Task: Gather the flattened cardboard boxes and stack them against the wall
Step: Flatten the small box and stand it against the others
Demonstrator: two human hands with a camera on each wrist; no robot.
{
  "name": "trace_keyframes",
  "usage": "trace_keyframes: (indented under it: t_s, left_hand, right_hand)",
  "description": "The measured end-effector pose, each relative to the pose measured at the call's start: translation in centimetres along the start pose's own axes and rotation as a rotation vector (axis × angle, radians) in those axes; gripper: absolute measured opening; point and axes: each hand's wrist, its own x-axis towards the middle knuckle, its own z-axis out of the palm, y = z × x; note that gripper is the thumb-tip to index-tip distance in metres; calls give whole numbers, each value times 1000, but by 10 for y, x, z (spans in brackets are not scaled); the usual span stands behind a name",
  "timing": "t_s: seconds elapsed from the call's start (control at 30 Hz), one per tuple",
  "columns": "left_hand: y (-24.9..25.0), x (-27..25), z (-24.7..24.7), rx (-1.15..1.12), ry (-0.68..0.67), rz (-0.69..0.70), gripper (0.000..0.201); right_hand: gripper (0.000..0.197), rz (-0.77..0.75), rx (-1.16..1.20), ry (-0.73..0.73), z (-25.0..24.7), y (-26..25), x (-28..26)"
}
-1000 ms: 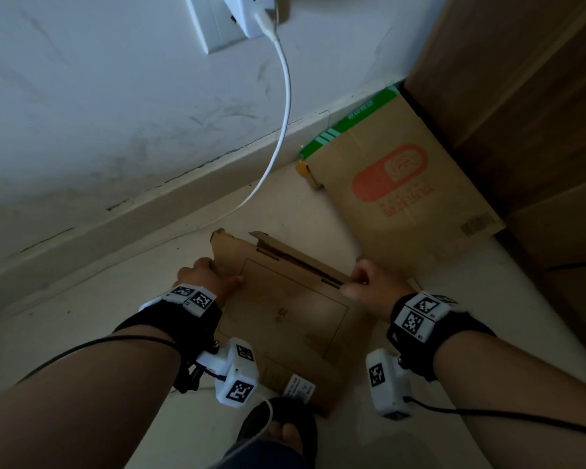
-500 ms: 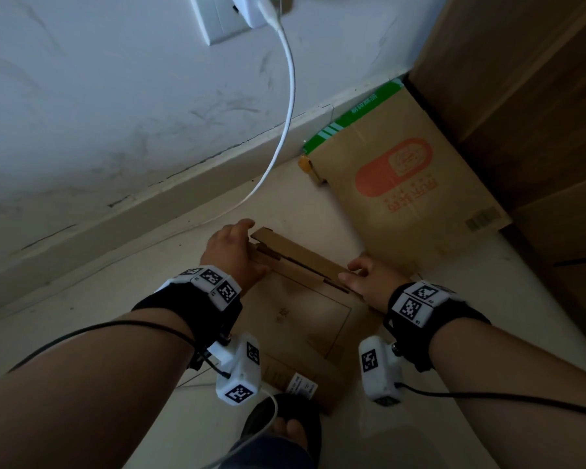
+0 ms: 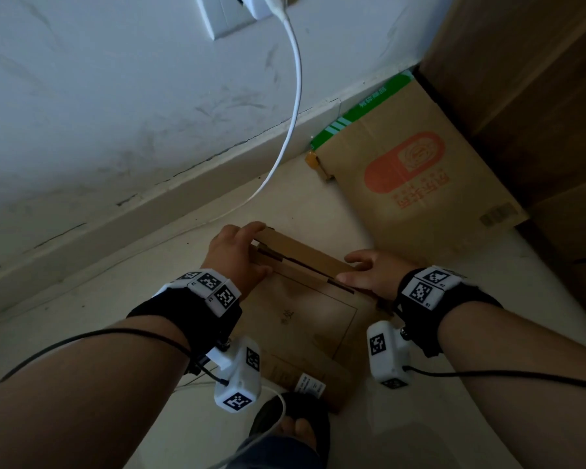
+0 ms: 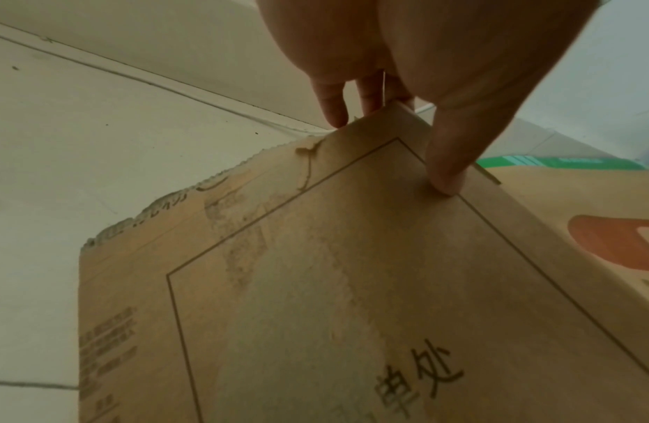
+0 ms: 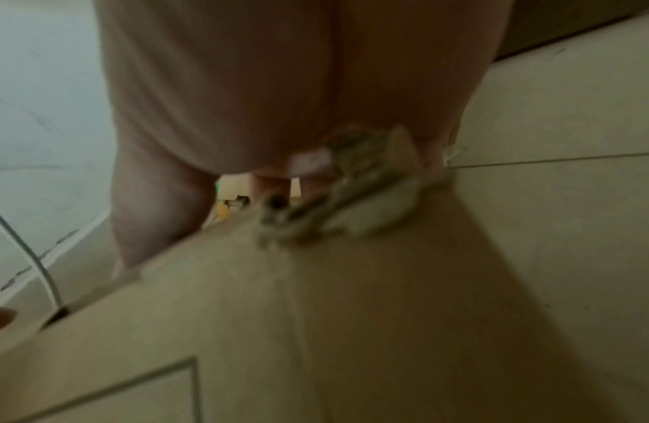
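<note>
A small flattened brown cardboard box (image 3: 301,319) with a printed rectangle stands tilted on the floor, its lower edge by my foot. My left hand (image 3: 241,252) grips its top left corner; in the left wrist view the thumb (image 4: 445,177) presses the front face of the box (image 4: 315,286) and the fingers reach behind. My right hand (image 3: 369,272) grips the top right corner, thumb in front; the right wrist view is blurred. A larger flattened box (image 3: 420,184) with an orange logo lies near the wall, over a green-edged box (image 3: 362,110).
A white cable (image 3: 295,96) hangs from a wall socket (image 3: 227,15) down to the floor behind the small box. A wooden cabinet (image 3: 528,96) stands at the right. My sandalled foot (image 3: 295,428) is at the box's lower edge. A skirting board (image 3: 149,211) runs along the wall.
My left hand has moved from the box's left side up to its top left corner. The box's raised top flap is now pressed flat. The right hand kept its hold.
</note>
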Motion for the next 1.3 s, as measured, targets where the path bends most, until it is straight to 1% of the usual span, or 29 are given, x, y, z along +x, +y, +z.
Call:
trace_keyframes:
  t_s: [0.07,0.2,0.23,0.33,0.47,0.57,0.67,0.73,0.87,0.93,1.03,1.1,1.17,1.3]
  left_hand:
    - [-1,1,0,-6,-4,-1,73]
    - [-1,3,-2,33,-12,6,68]
    - [-1,4,-2,41,-14,3,65]
    - [-2,6,0,62,-11,-4,60]
    - [-3,8,3,111,-11,-21,58]
    - [-2,8,3,141,-7,-30,55]
    - [-2,7,3,153,-19,-39,54]
    - [-2,7,2,160,-23,-38,55]
    - [-1,4,1,151,-25,-39,55]
    - [-1,3,1,133,-20,-39,55]
    - [-3,3,1,108,1,-31,57]
    - [-5,0,1,67,27,-43,60]
    - [-3,-4,1,7,62,-51,61]
    - [8,-9,-2,-96,130,1,65]
  right_hand:
    - [60,-21,-59,2,0,-4,3]
    - [65,-12,-198,62,2,-12,8]
    - [62,-15,-231,86,4,-12,10]
    - [43,-31,-274,149,9,-12,13]
    - [21,-32,-308,105,9,-16,15]
    - [10,-48,-281,96,8,-13,13]
    - [33,-43,-163,48,7,-11,5]
    - [42,-40,-132,22,5,-10,0]
    - [55,0,-240,-111,10,-6,-4]
    - [57,1,-264,-145,14,-6,-4]
    - [49,-44,-304,-69,17,-6,-5]
    - [46,-79,-288,-7,17,-3,-8]
    - [46,-93,-256,20,15,3,-11]
    - [56,-104,-4,53,4,4,-21]
